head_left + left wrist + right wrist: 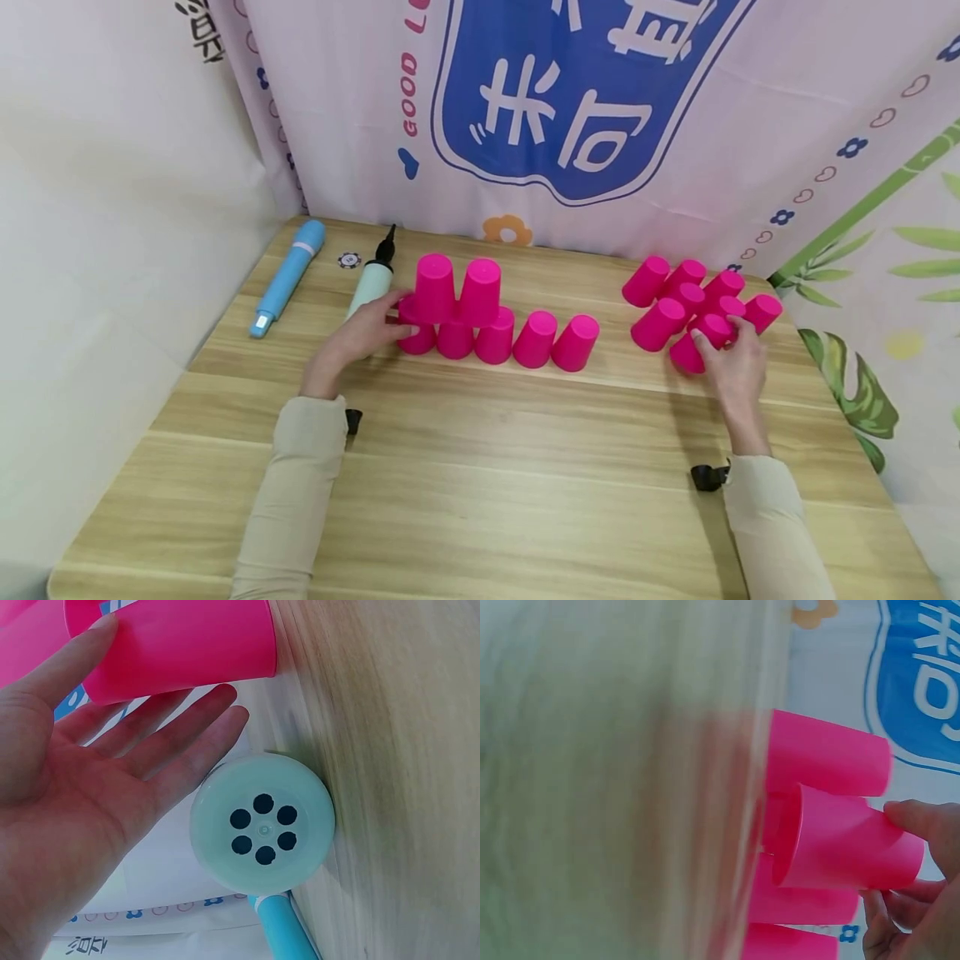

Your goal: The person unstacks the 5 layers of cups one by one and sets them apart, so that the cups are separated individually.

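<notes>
Nearest, two pale sleeves (307, 454) reach forward over the wooden table (517, 517), set well apart. The right hand (735, 367) bends over a group of pink cups (658, 325) at the table's right, thumb and fingers pinching one cup (847, 840) on opposite sides near its closed end; whether its rim touches the wood I cannot tell from where I stand. The left hand (363, 329) is spread wide, thumb against the end cup (418, 340) of an inverted row of five, the other fingers long and loose. Two upper cups (435, 287) straddle those beneath. All look like thin plastic: probably light, fairly stiff, smooth enough to slip, hardly fragile, though a hard squeeze might flex the wall and a knock could topple the tier. A gentle pinch near the closed end seems the best hold, leaving the rim free. Beyond the left hand lies a mint pump (367, 287); farthest back hangs a printed curtain (337, 108).
</notes>
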A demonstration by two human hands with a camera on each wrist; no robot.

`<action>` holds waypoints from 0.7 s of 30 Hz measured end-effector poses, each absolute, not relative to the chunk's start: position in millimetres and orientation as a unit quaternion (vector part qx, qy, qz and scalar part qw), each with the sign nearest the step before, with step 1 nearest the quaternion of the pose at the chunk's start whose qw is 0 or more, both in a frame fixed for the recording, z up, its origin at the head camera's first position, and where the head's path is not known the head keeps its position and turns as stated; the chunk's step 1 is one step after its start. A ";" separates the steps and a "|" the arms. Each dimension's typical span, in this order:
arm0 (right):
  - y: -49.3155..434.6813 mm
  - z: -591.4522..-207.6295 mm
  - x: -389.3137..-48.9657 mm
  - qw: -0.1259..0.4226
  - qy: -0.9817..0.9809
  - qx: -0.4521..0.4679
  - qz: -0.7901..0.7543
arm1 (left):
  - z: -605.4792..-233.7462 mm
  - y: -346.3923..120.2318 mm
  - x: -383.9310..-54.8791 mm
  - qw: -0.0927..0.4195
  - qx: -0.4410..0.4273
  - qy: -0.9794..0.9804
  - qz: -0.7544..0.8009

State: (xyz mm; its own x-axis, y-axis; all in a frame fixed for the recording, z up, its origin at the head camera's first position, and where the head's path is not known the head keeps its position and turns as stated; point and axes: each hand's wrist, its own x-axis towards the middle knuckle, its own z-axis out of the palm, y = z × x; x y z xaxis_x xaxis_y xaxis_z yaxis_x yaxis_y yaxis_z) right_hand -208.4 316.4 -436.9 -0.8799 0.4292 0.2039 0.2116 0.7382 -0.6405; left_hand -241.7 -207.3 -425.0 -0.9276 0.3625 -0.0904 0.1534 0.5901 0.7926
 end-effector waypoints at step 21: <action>294.0 -423.1 -208.1 0.260 -0.913 -0.101 0.297 | -423.1 -207.6 -239.4 0.109 0.149 0.886 0.425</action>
State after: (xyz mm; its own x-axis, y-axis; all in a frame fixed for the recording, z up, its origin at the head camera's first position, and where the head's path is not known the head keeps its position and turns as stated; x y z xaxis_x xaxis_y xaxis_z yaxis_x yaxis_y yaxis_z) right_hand -208.1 294.0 -423.1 -0.8447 0.3385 0.4147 0.0299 0.8032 -0.5949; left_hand -239.4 -207.6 -423.1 -0.9318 0.3566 -0.0676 0.1708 0.5953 0.7852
